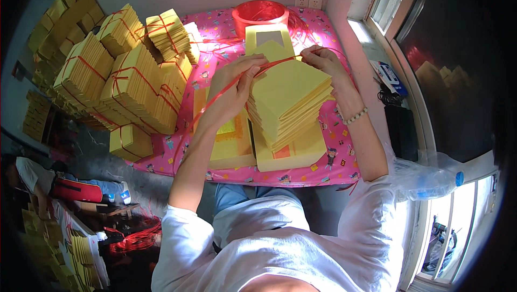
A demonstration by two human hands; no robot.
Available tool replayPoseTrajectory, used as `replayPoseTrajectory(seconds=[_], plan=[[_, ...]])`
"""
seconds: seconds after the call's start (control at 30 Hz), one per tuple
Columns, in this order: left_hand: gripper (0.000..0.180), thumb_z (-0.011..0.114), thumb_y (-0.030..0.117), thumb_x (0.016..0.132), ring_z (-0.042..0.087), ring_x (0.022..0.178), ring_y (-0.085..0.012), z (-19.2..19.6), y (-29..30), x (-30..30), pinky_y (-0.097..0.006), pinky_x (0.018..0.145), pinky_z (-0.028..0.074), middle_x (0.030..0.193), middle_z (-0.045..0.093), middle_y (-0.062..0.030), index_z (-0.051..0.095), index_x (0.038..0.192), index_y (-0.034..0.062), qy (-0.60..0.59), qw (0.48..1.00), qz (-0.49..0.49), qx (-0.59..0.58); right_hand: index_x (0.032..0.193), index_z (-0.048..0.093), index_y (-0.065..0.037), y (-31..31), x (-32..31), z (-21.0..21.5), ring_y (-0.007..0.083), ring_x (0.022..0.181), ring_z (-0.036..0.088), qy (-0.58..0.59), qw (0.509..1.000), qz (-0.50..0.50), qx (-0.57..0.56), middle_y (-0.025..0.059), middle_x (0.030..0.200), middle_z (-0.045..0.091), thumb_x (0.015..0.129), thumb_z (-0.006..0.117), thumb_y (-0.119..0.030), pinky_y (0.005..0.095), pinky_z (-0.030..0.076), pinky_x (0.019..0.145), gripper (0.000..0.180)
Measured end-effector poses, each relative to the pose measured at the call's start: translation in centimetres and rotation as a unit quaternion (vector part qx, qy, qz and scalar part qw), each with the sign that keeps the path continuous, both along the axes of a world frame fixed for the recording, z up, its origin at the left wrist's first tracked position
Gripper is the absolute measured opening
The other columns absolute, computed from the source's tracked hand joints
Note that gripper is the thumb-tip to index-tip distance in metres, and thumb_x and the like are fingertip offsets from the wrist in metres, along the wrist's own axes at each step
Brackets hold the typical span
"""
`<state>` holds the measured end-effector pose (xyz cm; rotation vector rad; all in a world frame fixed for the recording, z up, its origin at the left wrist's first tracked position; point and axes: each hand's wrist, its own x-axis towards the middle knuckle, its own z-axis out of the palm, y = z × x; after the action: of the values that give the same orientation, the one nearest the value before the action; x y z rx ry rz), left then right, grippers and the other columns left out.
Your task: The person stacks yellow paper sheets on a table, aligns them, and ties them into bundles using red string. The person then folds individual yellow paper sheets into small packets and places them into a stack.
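Note:
A tall stack of folded yellow paper pieces, perhaps envelopes, [291,90] stands in front of me on top of a flatter yellow stack [301,154]. A red plastic strap [218,95] runs along my left forearm and over the far edge of the tall stack. My left hand [237,79] is closed on the strap at the stack's left far corner. At the right far corner, my right hand [323,60] pinches the strap between thumb and fingers. The strap's underside path is hidden by the paper.
Several yellow bundles [134,84] tied with red strap are piled at the left of the pink patterned table cover [334,157]. A red basin [253,12] and loose red straps lie at the back. A plastic bottle [431,181] is at the right; another person [37,176] is at the lower left.

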<state>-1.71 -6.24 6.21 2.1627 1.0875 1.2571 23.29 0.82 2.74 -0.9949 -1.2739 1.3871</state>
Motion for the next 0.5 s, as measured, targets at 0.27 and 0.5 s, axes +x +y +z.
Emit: replayPoseTrajectory(seconds=[0.27, 0.5], plan=[[0.026, 0.048, 0.014, 0.098, 0.060, 0.108, -0.0241, -0.9, -0.1, 0.1, -0.032, 0.091, 0.048, 0.114, 0.064, -0.0161, 0.063, 0.111, -0.0025, -0.018, 0.999, -0.003, 0.034, 0.090, 0.065, -0.003, -2.5, 0.6, 4.2, 0.0084, 0.079, 0.060, -0.094, 0.985, -0.067, 0.126, 0.0033, 0.082, 0.065, 0.087, 0.067, -0.021, 0.0239, 0.047, 0.073, 0.018], [0.025, 0.046, 0.012, 0.098, 0.059, 0.110, -0.0243, -1.2, 0.0, 0.2, -0.031, 0.092, 0.047, 0.114, 0.063, -0.0162, 0.063, 0.110, -0.0026, -0.015, 0.998, 0.001, 0.058, 0.088, 0.066, 0.001, -11.1, -0.7, 7.4, 0.0087, 0.075, 0.059, -0.181, 0.881, -0.232, 0.371, 0.0028, 0.079, 0.064, 0.085, 0.067, -0.010, 0.0243, 0.047, 0.071, 0.012]])
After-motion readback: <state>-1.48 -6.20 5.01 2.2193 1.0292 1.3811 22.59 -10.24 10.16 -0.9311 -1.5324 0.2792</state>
